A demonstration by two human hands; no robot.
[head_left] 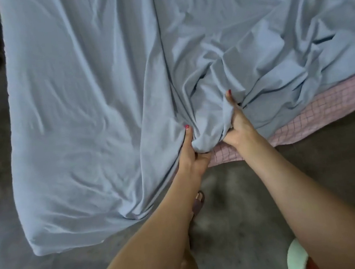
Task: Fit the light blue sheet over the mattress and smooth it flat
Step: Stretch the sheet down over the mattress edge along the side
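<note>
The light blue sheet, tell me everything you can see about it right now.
The light blue sheet is soft, thin-looking fabric spread over most of the bed. Its left part lies fairly flat with shallow creases and wraps the near left corner; its right part is heavily rumpled. Along the near edge it stops short, leaving a strip of pink checked mattress uncovered. The left hand and right hand both grip a bunched fold of its near edge, and creases fan out from that fold.
</note>
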